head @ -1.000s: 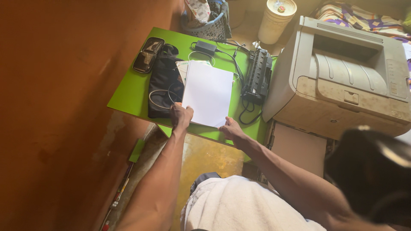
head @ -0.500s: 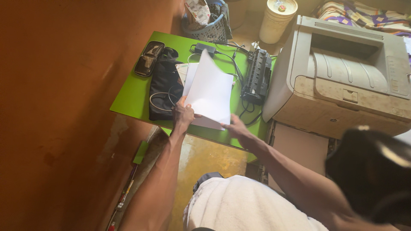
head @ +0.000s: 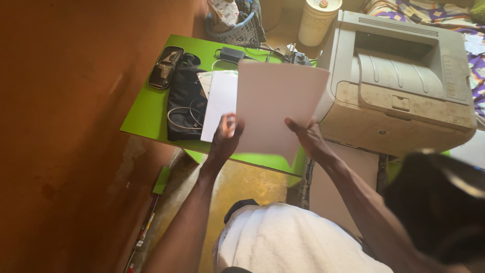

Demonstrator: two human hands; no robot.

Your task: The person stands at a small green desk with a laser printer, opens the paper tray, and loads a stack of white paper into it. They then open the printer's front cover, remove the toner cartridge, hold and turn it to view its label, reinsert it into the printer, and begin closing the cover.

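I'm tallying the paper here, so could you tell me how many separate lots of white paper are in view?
2: a held sheaf raised between the left hand and right hand, and a stack lying on the green table. More may be hidden behind.

Grey printer (head: 404, 86), black pouch (head: 186, 103), white bucket (head: 316, 23).

Warm daylight from the upper right; paper (head: 275, 108) glows, table (head: 146, 114) pops bright green. Wall (head: 65, 126) sits dim; dark blob lower right is totally blurred.
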